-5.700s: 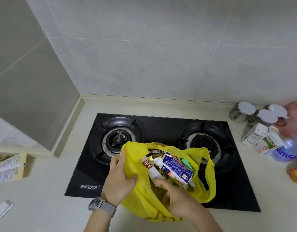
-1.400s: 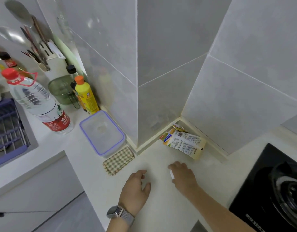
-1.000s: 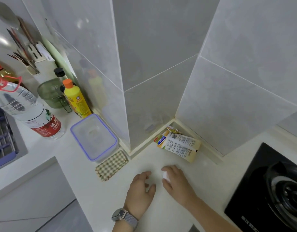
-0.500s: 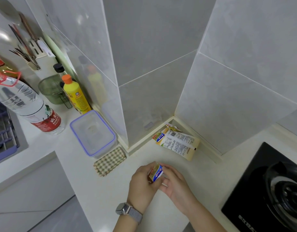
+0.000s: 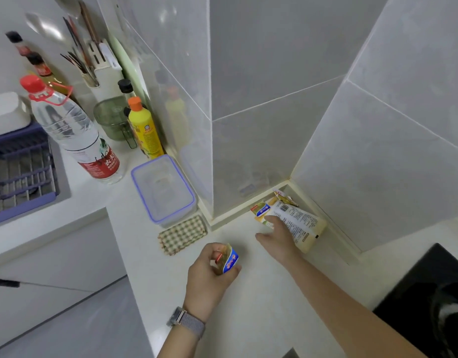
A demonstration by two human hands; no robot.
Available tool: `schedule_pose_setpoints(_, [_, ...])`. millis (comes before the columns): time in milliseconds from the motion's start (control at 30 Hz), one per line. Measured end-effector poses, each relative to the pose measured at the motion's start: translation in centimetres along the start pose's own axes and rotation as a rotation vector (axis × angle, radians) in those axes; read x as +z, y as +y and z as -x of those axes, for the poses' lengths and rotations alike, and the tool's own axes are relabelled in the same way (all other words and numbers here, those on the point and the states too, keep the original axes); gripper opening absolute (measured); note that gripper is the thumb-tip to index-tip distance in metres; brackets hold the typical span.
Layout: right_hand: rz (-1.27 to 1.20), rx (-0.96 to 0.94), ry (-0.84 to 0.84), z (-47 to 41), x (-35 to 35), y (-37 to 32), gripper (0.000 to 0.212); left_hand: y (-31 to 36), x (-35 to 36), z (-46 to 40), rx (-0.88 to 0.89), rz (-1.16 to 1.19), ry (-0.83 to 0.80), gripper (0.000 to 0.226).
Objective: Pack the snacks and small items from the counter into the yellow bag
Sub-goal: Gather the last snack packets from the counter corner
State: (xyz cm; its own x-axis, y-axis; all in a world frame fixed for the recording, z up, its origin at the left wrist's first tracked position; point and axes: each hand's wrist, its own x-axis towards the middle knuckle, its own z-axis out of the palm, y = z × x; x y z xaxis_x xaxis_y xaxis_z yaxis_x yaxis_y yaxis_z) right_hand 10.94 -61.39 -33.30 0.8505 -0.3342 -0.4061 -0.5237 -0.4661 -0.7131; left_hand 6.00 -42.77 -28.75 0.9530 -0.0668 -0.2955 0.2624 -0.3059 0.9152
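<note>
Left hand (image 5: 209, 275) gripping small blue packet (image 5: 230, 260), right hand (image 5: 278, 239) wide, fingers on cream pouch (image 5: 302, 226) beyond, cornered on bench (image 5: 261, 306); likely slipping if pinched flat, yellow bag unseen.

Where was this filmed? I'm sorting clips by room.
Most likely a home kitchen: a gas stove set into the counter, tiled walls, a utensil holder and a dish rack.
</note>
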Motion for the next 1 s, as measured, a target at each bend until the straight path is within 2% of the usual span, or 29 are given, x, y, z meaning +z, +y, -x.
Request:
schedule_pose_setpoints(167, [0.165, -0.05, 0.051, -5.2, 1.7, 0.2, 0.061, -0.2, -1.5, 0.3, -0.05, 0.037, 0.088, 0.035])
schedule_pose_setpoints(367, [0.13, 0.007, 0.123, -9.5, 3.2, -0.3, 0.035, -0.9, -3.4, 0.4, -0.184, 0.132, 0.204, 0.035])
schedule_pose_setpoints(433, [0.034, 0.043, 0.141, -10.5, 3.5, 0.2, 0.031, -0.8, -4.0, 0.4, -0.222, 0.165, 0.222, 0.036])
schedule_pose_setpoints(533, [-0.086, 0.088, 0.15, -10.8, 3.9, 0.7, 0.04, -0.5, -4.5, 0.5, -0.265, 0.222, 0.223, 0.039])
schedule_pose_setpoints(633, [-0.237, 0.103, 0.15, -7.4, 3.3, -1.3, 0.031, -0.2, -4.7, 0.5, -0.294, 0.271, 0.229, 0.038])
schedule_pose_setpoints(700, [-0.366, 0.118, 0.143, -4.6, 2.9, -2.2, 0.038, 0.0, -4.6, 0.4, -0.3, 0.307, 0.231, 0.035])
schedule_pose_setpoints(767, [-0.487, 0.088, 0.143, -1.7, 2.5, -2.6, 0.024, 0.4, -4.4, 0.4, -0.307, 0.345, 0.212, 0.03])
schedule_pose_setpoints(867, [-0.646, 0.07, 0.132, 2.8, 1.6, -2.9, 0.022, 1.2, -3.9, 0.4, -0.286, 0.384, 0.162, 0.024])
schedule_pose_setpoints(1000, [-0.854, 0.093, 0.025, 8.0, -0.1, -3.7, 0.012, 2.7, -3.1, 0.8, -0.247, 0.386, 0.074, 0.018])
